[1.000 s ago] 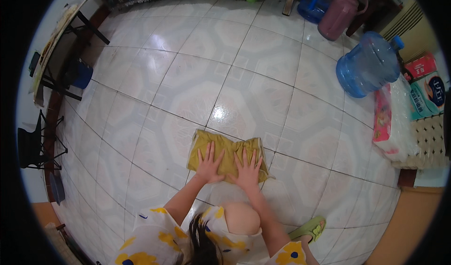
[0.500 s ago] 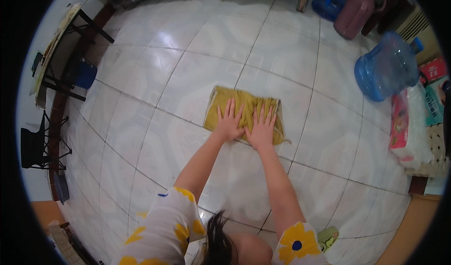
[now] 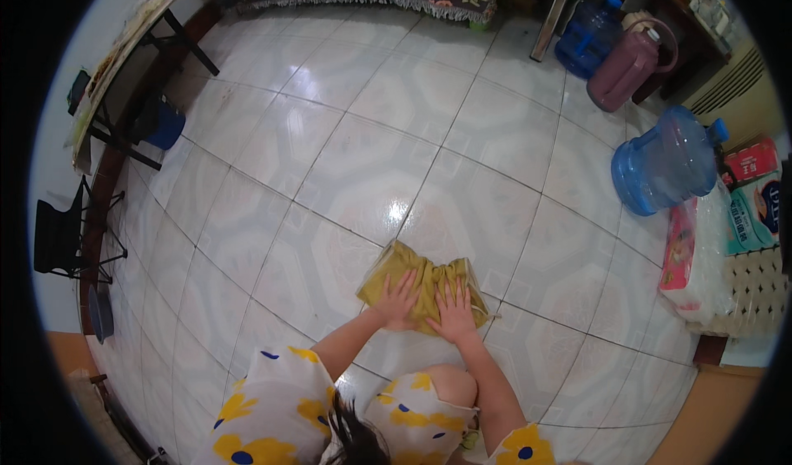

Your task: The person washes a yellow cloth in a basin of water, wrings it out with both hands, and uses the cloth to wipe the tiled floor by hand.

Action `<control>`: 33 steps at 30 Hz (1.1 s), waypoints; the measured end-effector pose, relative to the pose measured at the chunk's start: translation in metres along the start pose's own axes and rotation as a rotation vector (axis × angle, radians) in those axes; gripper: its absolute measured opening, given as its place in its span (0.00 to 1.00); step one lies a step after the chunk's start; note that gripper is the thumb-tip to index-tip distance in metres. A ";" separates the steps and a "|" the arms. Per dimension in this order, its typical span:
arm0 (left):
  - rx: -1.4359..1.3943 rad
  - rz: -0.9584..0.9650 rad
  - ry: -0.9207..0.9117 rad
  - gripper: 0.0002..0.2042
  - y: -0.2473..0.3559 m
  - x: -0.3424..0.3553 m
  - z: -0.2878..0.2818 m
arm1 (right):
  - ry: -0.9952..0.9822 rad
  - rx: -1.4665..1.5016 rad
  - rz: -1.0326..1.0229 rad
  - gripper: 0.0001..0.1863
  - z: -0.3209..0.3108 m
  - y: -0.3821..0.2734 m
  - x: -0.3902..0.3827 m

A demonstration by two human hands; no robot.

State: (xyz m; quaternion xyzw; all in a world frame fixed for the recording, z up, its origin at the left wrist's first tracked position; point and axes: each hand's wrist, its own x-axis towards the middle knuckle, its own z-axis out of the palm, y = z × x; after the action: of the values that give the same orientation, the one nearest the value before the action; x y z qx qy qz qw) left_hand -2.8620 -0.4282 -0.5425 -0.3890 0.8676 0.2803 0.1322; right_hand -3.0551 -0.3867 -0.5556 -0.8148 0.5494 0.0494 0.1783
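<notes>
A mustard-yellow cloth (image 3: 429,271) lies bunched on the tiled floor in front of me, with a pale edging and a loose string at its right corner. My left hand (image 3: 398,302) rests flat on its left half, fingers spread. On the right half, my right hand (image 3: 454,312) presses down, fingers also stretched out and apart. Neither hand grips the cloth; both palms lie on top, near its lower edge. Folds run between the two hands.
Shiny pale tiles (image 3: 396,160) surround the cloth. To the right stand a blue water jug (image 3: 664,164), a pink thermos (image 3: 624,70) and wrapped tissue packs (image 3: 697,259). At left are a table (image 3: 136,32), a blue bin (image 3: 165,125) and a black folding chair (image 3: 62,238).
Both hands have drawn the cloth back toward me, with the arms now bent closer to my body. The view has shifted, showing more of the far side of the room.
</notes>
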 end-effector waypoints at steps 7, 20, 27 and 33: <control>0.067 -0.119 0.054 0.43 -0.024 0.030 -0.021 | -0.045 0.031 -0.038 0.46 -0.021 0.024 0.062; 0.166 -0.316 -0.149 0.41 -0.036 0.054 -0.067 | -0.192 0.142 0.223 0.51 -0.036 0.007 0.114; 0.133 -0.085 0.167 0.42 -0.135 0.076 -0.095 | 0.015 0.251 0.380 0.52 -0.052 -0.015 0.188; 0.225 0.104 0.207 0.42 -0.220 0.138 -0.155 | 0.122 0.286 0.665 0.51 -0.074 -0.023 0.279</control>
State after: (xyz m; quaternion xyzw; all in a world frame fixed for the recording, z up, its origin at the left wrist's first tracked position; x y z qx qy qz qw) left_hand -2.7905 -0.7214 -0.5639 -0.3532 0.9214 0.1463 0.0701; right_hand -2.9333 -0.6496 -0.5581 -0.5600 0.7952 -0.0215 0.2314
